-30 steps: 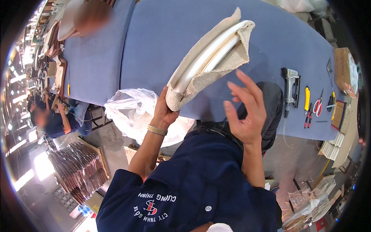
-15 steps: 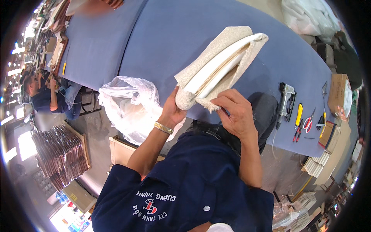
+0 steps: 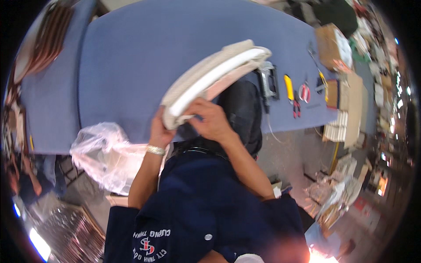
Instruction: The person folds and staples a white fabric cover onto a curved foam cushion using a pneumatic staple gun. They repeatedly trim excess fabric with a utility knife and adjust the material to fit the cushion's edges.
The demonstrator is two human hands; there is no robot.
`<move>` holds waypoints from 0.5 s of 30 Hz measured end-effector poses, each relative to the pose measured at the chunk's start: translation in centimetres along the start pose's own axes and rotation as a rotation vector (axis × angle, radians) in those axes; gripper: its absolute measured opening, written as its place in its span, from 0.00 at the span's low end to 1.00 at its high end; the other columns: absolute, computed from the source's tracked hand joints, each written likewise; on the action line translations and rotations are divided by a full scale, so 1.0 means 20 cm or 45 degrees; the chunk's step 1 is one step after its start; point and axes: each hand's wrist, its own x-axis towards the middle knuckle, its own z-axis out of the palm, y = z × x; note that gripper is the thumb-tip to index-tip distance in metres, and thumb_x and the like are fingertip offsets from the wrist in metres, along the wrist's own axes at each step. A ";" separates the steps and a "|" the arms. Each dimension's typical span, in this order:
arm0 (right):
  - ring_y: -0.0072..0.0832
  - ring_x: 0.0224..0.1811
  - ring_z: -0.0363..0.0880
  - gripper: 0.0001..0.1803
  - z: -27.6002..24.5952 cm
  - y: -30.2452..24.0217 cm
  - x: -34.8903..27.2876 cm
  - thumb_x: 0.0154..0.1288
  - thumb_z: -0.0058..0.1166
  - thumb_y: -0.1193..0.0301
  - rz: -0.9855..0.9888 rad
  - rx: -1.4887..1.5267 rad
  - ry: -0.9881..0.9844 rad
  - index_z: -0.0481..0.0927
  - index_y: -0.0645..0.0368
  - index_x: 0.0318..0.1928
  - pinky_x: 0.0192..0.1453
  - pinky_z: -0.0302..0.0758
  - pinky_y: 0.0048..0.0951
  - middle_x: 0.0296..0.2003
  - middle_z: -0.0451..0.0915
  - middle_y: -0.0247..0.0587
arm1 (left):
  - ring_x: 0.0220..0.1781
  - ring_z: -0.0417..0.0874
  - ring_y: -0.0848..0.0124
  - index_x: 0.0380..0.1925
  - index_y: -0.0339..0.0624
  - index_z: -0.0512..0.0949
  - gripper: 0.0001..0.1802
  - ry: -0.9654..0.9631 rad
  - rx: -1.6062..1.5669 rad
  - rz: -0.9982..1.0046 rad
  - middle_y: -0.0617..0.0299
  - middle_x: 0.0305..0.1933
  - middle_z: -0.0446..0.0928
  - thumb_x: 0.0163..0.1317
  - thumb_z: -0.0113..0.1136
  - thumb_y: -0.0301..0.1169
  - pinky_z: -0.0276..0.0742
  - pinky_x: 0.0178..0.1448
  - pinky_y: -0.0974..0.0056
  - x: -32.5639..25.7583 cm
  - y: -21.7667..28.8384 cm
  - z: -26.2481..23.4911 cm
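A curved padded piece, like a chair backrest, with beige woven fabric (image 3: 199,65) around white foam (image 3: 219,72), is held slanting over the table's near edge. My left hand (image 3: 161,127) grips its lower left end, fingers wrapped under the fabric-covered corner. My right hand (image 3: 209,119) is closed at the same end, with thumb and fingers pinching the loose fabric edge. Motion blurs the fingertips a little. The upper right end of the piece reaches close to a staple gun (image 3: 268,81) lying on the table.
On the blue-topped table (image 3: 131,52) lie a yellow cutter (image 3: 289,87), red-handled scissors (image 3: 304,93) and pliers (image 3: 297,108). A cardboard box (image 3: 331,46) stands at the far right. A clear plastic bag (image 3: 103,153) sits below the near left edge. Brown frames (image 3: 48,35) are at the far left.
The view has swung, so table and tools appear further left. The padded piece has turned, showing less of its inner side. My right hand has moved closer to my left at its lower end.
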 end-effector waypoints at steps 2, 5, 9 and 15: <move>0.42 0.50 0.84 0.10 0.08 -0.02 0.03 0.57 0.61 0.76 -0.012 0.062 0.011 0.87 0.53 0.41 0.55 0.81 0.40 0.46 0.84 0.40 | 0.61 0.83 0.64 0.65 0.42 0.74 0.24 0.102 0.065 0.076 0.58 0.62 0.81 0.78 0.53 0.45 0.82 0.62 0.56 -0.02 0.06 -0.07; 0.41 0.49 0.84 0.09 0.09 -0.08 0.12 0.59 0.65 0.76 -0.153 0.046 0.049 0.86 0.55 0.41 0.53 0.80 0.37 0.44 0.84 0.38 | 0.58 0.84 0.66 0.69 0.40 0.69 0.27 -0.033 0.059 0.315 0.58 0.60 0.81 0.77 0.56 0.42 0.81 0.59 0.59 -0.08 0.11 0.10; 0.46 0.50 0.83 0.08 0.05 -0.11 0.22 0.62 0.64 0.72 -0.125 0.226 -0.027 0.86 0.55 0.42 0.54 0.80 0.42 0.44 0.85 0.41 | 0.58 0.84 0.62 0.77 0.37 0.54 0.37 0.156 0.491 0.686 0.52 0.63 0.77 0.75 0.59 0.34 0.84 0.54 0.59 0.00 0.31 0.25; 0.45 0.57 0.82 0.15 -0.26 0.07 0.14 0.63 0.66 0.67 -0.072 0.056 0.403 0.86 0.55 0.49 0.63 0.78 0.41 0.52 0.85 0.45 | 0.56 0.85 0.60 0.75 0.38 0.58 0.34 0.135 0.703 0.576 0.50 0.63 0.77 0.74 0.59 0.32 0.88 0.54 0.58 0.07 0.51 0.15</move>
